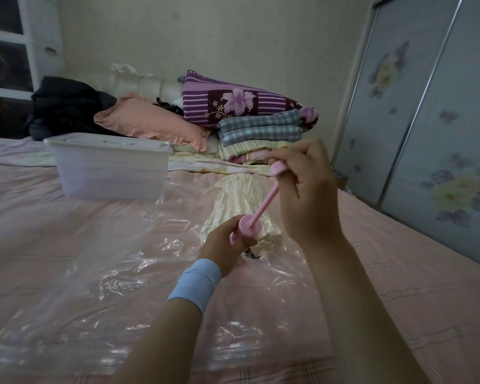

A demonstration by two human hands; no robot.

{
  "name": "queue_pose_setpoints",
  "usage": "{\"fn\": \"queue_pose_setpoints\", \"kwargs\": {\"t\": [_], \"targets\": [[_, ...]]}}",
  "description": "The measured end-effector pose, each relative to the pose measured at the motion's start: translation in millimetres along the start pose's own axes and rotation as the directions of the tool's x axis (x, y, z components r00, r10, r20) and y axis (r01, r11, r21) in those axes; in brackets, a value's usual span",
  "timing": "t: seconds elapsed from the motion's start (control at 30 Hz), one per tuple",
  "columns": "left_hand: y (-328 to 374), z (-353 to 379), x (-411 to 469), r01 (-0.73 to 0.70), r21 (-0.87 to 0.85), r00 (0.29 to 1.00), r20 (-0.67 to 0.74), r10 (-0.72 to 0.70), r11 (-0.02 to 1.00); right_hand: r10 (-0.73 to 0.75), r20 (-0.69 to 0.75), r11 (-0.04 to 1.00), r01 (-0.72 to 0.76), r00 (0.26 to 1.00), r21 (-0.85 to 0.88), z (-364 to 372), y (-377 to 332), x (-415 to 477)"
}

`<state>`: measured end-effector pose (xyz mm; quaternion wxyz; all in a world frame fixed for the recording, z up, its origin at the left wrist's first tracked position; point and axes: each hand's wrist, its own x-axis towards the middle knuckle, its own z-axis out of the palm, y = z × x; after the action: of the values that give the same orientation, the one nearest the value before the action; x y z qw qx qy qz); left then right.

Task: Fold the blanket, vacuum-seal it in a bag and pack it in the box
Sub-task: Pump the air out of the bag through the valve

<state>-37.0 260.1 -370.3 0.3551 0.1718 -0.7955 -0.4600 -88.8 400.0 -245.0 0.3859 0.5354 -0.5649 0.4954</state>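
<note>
A clear vacuum bag (pixel 117 275) lies spread on the pink bed. Inside it sits the cream blanket (pixel 233 198), shrunken and wrinkled. A pink hand pump (pixel 248 227) stands on the bag over the blanket. My left hand (pixel 223 249) grips the pump's barrel low down, its wrist in a light blue band. My right hand (pixel 305 187) holds the pump's handle, raised with the pink rod drawn out. A translucent plastic box (pixel 108 173) with its lid on stands on the bed to the back left.
Folded plaid and striped cloths (pixel 261 134) are stacked behind the blanket, with a purple floral pillow (pixel 233 102) and a peach pillow (pixel 150 121) at the headboard. Dark clothes (pixel 64 106) lie at the far left. A flowered sliding wardrobe door (pixel 432 120) lines the right side.
</note>
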Motion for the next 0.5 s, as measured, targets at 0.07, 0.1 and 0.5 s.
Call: {"fn": "queue_pose_setpoints", "kwargs": {"t": [0.07,0.1,0.5], "targets": [[-1,2,-1,-0.007,0.010,1.000,0.006,0.007,1.000,0.003,-0.060,1.000,-0.004,0.998,-0.017,9,3,-8],[-1,3,-2,-0.014,0.006,1.000,0.005,0.014,1.000,0.031,-0.052,0.999,-0.032,0.998,-0.016,16,7,-17],[6,6,-6,0.000,-0.009,1.000,-0.002,0.000,1.000,0.130,0.236,0.991,-0.128,0.963,-0.027,5,14,-27]]}}
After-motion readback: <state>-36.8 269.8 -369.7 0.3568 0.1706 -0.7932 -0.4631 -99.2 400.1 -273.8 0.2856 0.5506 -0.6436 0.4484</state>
